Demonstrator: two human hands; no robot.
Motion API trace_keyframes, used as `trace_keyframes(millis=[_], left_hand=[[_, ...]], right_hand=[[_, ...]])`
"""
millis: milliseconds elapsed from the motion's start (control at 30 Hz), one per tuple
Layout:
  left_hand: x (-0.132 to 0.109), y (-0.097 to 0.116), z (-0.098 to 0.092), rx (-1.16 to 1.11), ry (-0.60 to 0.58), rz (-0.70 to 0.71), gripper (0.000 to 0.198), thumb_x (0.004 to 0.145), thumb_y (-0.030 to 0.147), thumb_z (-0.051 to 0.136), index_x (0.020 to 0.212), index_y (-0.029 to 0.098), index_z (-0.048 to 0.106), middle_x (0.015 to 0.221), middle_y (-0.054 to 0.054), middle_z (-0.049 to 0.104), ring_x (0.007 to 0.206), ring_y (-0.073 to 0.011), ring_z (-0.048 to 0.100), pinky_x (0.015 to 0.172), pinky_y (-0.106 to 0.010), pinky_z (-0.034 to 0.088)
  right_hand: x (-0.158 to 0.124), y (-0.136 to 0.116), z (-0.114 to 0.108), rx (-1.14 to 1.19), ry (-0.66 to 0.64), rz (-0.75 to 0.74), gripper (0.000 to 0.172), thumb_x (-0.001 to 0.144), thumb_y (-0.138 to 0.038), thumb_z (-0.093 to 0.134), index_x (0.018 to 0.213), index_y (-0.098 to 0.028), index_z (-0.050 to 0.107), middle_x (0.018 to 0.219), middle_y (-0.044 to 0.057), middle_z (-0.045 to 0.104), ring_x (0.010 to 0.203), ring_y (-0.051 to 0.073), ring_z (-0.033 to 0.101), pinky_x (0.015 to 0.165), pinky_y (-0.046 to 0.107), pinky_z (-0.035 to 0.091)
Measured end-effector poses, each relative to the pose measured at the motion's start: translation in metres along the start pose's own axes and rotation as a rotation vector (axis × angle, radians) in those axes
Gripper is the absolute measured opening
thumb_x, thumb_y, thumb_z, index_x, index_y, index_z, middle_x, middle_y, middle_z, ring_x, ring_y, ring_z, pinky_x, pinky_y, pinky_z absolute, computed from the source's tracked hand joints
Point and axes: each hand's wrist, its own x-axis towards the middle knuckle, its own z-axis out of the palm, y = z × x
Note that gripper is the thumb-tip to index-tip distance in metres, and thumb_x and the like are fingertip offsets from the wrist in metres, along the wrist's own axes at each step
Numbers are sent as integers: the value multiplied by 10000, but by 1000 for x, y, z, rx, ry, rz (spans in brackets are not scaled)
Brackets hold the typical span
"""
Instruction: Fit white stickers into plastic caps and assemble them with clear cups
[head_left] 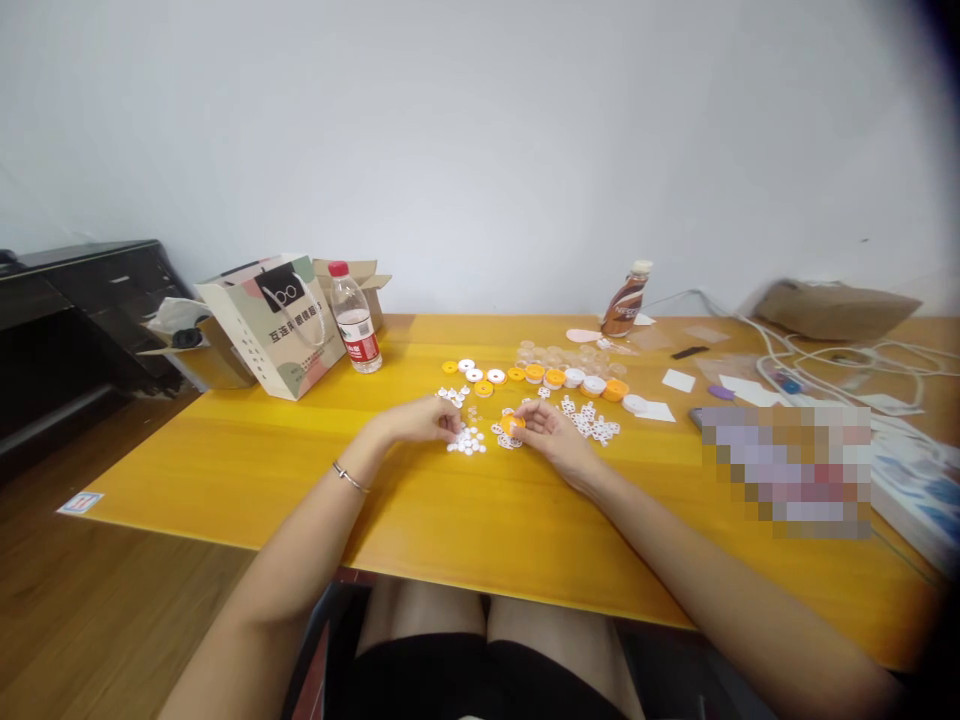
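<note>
While the right hand (556, 438) pinches the round orange plastic piece (512, 426) over flat white openwork pieces (511, 443), hold that level; left hand (424, 419), can't tell if pinching, should avoid scattering the small round white pieces (469, 441) by its fingertips.

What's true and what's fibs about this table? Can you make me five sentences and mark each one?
1. A clear plastic bottle with a red cap stands beside a patterned paper bag. True.
2. The left hand grips that bottle. False: it is at the small round white pieces.
3. The right hand holds a round orange piece. True.
4. A thin shiny bracelet is on the right wrist. False: it is on the left wrist.
5. A brown-labelled bottle with a cream cap stands on the yellow-brown wooden table. True.
</note>
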Motion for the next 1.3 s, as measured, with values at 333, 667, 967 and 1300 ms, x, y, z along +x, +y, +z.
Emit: trace_keyframes(millis=[333, 667, 967, 1300], left_hand=[[1, 5, -1, 123, 19, 27, 129, 697, 156, 554, 781, 126, 648, 752, -32, 655, 660, -111, 569, 618, -199, 429], [7, 32, 17, -85, 351, 158, 170, 766, 243, 552, 854, 137, 652, 808, -36, 679, 731, -118, 598, 712, -218, 455], [13, 38, 32, -121, 452, 248, 143, 762, 238, 571, 822, 131, 645, 782, -40, 671, 735, -118, 602, 716, -220, 453], [18, 39, 41, -51, 458, 264, 113, 774, 203, 570, 820, 160, 664, 782, -35, 648, 734, -119, 586, 708, -223, 441]], right_hand=[[0, 3, 0, -9, -21, 1, 272, 590, -283, 703, 785, -209, 529, 839, 0, 570, 804, 135, 554, 798, 310, 430], [-2, 0, 2, 20, -81, -3, 251, 611, -272, 692, 804, -212, 544, 882, 2, 578, 849, 133, 560, 843, 315, 422], [-3, 4, 5, -19, -120, -16, 232, 627, -261, 676, 801, -211, 532, 848, -8, 566, 808, 124, 560, 806, 303, 431], [-2, 11, 6, -40, -124, -60, 310, 647, -248, 671, 903, -233, 496, 834, -12, 591, 812, 129, 567, 789, 296, 432]])
